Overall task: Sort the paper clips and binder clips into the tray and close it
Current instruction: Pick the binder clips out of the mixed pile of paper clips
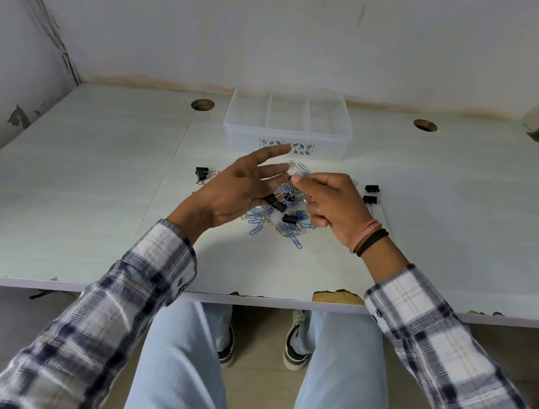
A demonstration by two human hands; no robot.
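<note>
The paper clips (288, 217) lie in a loose tangle of blue and silver wire on the desk (85, 172), straight in front of the person and just on the near side of the tray (286, 140). Several black binder clips (289, 219) sit in the same heap, one more (202, 173) lies off to the left and two (371, 193) off to the right, all on the desk top. The clear tray, split into compartments, looks empty and I see no lid, so the sorting seems barely begun.

The right hand (330, 206) hangs over the heap with thumb and forefinger pressed together at the tips, seemingly pinching a paper clip or two, though the wire there is too fine to be sure. The left hand (236, 191) is held beside it, palm turned inward and fingers spread and relaxed, gripping nothing; a binder clip shows just at its fingertips, and I cannot tell whether they touch.

Paper clips are very light, thin and springy, and they hook into each other, so a pinch is likely to lift a chain; best taken singly at the rounded end. Binder clips are stiffer and chunkier, easy to hold by the black body rather than the loose wire handles
</note>
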